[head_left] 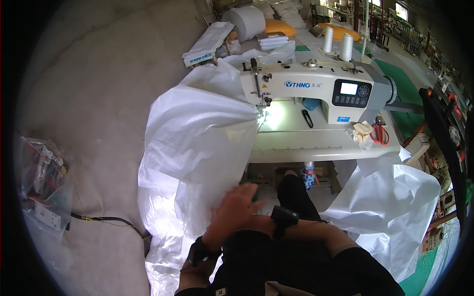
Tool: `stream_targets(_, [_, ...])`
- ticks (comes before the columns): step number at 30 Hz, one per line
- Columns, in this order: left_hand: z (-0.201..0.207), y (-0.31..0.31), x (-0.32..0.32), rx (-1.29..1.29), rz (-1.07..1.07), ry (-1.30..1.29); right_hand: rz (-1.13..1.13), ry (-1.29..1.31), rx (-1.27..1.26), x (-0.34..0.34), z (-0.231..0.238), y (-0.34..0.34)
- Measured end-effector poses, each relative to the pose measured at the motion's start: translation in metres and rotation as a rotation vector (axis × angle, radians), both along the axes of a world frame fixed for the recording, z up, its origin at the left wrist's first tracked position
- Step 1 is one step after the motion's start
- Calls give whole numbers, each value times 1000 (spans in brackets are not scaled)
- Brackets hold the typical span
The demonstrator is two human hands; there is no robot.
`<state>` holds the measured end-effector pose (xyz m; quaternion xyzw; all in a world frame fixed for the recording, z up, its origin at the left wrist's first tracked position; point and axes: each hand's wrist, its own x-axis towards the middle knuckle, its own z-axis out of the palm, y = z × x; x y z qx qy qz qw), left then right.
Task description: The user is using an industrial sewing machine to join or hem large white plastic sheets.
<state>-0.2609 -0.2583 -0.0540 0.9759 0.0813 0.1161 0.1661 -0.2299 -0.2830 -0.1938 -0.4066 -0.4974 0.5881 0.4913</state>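
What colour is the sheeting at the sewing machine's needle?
White and shiny; the sheeting shows best in the head view.

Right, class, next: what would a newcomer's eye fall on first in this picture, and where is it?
Probably the white sewing machine, right of centre in the upper half, with a bright light glowing beneath it. Next comes the big, shiny white sheet spilling down on its left, with the blurred left hand at the sheet's lower right. A smaller accent is the red-handled scissors on the table's right end.
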Motion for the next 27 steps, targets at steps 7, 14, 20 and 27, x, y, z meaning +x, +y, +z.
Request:
stream_targets(7, [4, 126, -28, 530, 622, -242, 146, 30, -281, 27, 24, -45])
stream_targets(14, [24, 96, -26, 318, 582, -292, -378, 161, -277, 41, 59, -20])
stream_targets(20, [2, 67, -41, 219, 616, -260, -494, 236, -342, 38, 84, 7])
stream_targets(27, [16, 35, -50, 35, 407, -397, -442, 608, -187, 61, 32, 51])
